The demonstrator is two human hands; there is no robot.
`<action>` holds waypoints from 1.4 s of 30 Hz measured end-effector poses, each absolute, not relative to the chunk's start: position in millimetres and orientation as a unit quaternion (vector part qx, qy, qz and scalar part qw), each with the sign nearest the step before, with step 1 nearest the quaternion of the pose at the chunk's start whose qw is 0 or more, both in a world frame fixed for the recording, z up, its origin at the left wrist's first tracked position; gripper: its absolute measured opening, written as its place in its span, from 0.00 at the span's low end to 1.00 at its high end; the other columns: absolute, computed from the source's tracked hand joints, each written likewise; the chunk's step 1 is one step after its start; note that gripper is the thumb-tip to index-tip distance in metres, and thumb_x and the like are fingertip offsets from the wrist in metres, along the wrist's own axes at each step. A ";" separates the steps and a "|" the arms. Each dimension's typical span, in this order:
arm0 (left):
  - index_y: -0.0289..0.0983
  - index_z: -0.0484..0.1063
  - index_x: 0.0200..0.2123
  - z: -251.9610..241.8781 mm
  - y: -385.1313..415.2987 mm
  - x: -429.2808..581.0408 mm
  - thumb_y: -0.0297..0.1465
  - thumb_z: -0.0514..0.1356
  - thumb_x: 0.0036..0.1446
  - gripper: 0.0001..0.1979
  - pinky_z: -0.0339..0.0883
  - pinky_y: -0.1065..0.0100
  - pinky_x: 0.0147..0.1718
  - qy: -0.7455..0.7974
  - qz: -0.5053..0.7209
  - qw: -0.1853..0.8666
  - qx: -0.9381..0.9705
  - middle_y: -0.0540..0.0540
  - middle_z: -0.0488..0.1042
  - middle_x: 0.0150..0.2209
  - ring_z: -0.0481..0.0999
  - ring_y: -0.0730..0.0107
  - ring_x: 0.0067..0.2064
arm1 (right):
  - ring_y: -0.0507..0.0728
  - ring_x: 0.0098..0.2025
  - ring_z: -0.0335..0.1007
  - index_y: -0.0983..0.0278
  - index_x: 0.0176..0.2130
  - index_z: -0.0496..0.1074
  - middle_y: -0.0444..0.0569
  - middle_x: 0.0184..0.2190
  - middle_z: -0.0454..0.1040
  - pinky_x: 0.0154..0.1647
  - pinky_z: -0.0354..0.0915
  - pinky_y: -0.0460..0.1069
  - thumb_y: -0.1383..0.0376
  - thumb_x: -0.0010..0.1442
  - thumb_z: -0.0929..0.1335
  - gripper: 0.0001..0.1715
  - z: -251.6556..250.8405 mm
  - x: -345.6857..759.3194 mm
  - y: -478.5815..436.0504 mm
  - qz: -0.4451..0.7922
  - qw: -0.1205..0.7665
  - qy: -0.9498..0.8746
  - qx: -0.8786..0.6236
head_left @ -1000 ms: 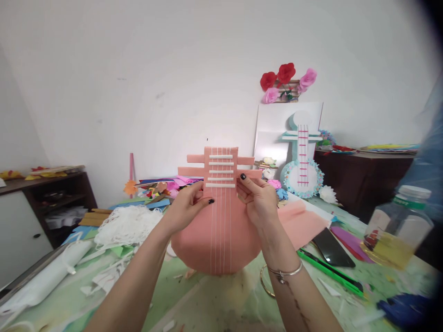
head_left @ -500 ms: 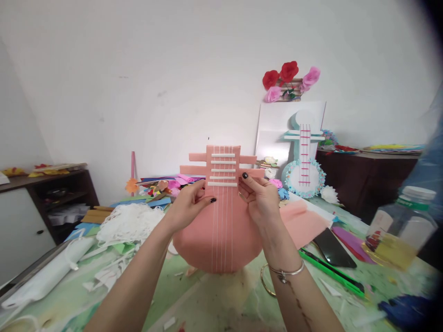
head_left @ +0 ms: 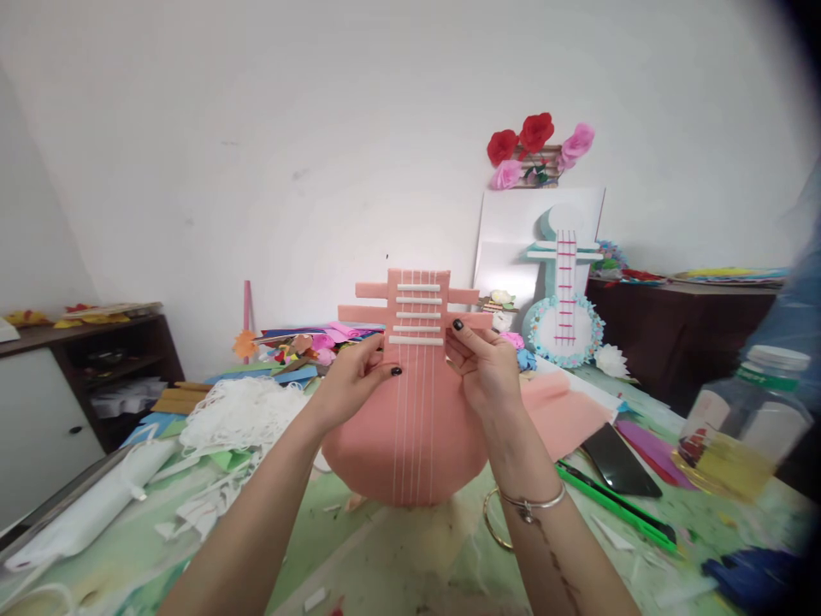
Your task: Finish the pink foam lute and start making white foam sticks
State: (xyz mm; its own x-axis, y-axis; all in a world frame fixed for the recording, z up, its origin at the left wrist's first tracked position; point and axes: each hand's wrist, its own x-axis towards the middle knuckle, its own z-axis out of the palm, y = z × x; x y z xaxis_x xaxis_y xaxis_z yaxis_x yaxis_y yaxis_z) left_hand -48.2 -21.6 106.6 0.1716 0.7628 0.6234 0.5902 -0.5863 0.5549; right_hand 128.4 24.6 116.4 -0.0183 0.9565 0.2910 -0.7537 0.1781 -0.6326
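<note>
A pink model lute (head_left: 418, 402) is held at nine o'clock by the left hand (head_left: 354, 381), at three by the right hand (head_left: 488, 368); a green utility knife (head_left: 614, 507) is seen at four.

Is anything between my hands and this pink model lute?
Nothing visible: your left hand and right hand both hold the pink model lute near its lower neck; the green utility knife lies to the right.

It's salmon pink on the model lute (head_left: 409, 398), white strings (head_left: 414, 445) striping it lengthwise, white bars (head_left: 418, 316) crossing them! The model banjo (head_left: 550, 329) flashes white and turquoise with magenta rungs (head_left: 565, 301); flowers (head_left: 537, 133) glow red and pink.
</note>
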 end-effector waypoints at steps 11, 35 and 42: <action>0.37 0.66 0.40 101.6 -17.8 -49.7 0.37 0.60 0.54 0.12 0.60 0.72 0.27 0.423 0.475 0.101 0.765 0.53 0.65 0.26 0.64 0.73 0.27 | 0.52 0.25 0.74 0.67 0.21 0.74 0.47 0.22 0.77 0.28 0.72 0.45 0.70 0.33 0.78 0.12 116.5 128.8 25.3 0.624 0.687 -0.340 -0.149; 0.37 0.62 0.32 106.9 -24.2 -46.1 0.38 0.49 0.63 0.11 0.49 0.74 0.21 0.450 0.463 0.099 0.757 0.54 0.57 0.22 0.54 0.75 0.23 | 0.51 0.25 0.74 0.67 0.23 0.75 0.46 0.22 0.77 0.29 0.72 0.45 0.69 0.36 0.77 0.11 116.5 129.4 22.9 0.623 0.682 -0.358 -0.139; 0.37 0.60 0.30 106.5 -23.8 -45.8 0.37 0.49 0.62 0.11 0.46 0.73 0.19 0.450 0.470 0.087 0.755 0.56 0.52 0.20 0.50 0.76 0.21 | 0.51 0.25 0.74 0.67 0.22 0.74 0.46 0.22 0.77 0.30 0.71 0.45 0.69 0.36 0.78 0.11 116.4 128.0 22.3 0.616 0.690 -0.353 -0.142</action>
State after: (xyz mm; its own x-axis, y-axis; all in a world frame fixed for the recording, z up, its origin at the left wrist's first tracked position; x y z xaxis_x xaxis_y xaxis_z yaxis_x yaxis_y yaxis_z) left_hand -45.8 -23.8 106.5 0.1537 0.7608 0.6306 0.5975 -0.5798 0.5539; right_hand 128.0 22.3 116.4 -0.0086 0.9501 0.3119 -0.7504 0.2001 -0.6300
